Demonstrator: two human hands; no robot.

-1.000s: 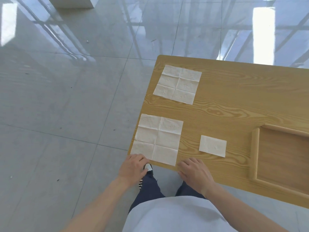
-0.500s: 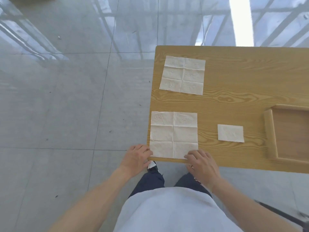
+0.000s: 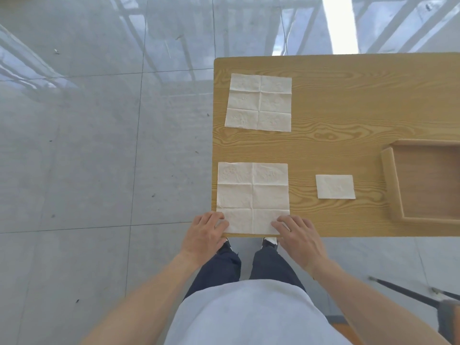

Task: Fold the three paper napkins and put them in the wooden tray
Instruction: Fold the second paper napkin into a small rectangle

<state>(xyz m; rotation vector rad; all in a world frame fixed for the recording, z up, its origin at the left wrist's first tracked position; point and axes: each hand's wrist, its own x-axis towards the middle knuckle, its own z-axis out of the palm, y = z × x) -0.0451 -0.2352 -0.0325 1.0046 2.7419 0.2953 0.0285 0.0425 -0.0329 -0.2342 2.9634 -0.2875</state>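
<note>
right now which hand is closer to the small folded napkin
The right hand. It rests on the near right corner of the unfolded napkin, with the folded napkin just beyond it to the right. The left hand is at the opposite corner, farther away.

Bright daylight — window glare streaks the glossy floor (image 3: 99, 145), edges bowed by wide-angle distortion.

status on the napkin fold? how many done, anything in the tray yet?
Done: one small folded napkin lies on the table, beside the wooden tray, not in it. In hand: left hand and right hand rest on the near corners of the near open napkin, still flat. Left: the far open napkin is untouched; the visible part of the tray holds nothing.
</note>
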